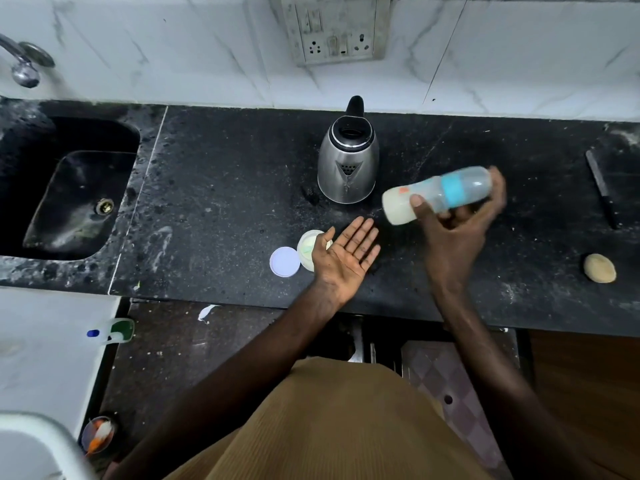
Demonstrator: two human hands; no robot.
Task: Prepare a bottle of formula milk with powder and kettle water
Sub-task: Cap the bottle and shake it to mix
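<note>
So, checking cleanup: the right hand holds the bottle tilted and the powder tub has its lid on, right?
No: in the head view the powder tub is open, its lid lying beside it. The right hand does hold the bottle tilted.

The right hand [457, 226] grips a capped bottle [453, 188] tipped on its side, pale milk pooled at its base end. It is held just in front of the steel kettle [348, 164], which stands open near the worktop's [225, 209] back edge. The left hand [346, 258] lies palm-up, fingers straight, partly hiding an open powder tub [307, 245] — its round lid [284, 261] just beside.
</note>
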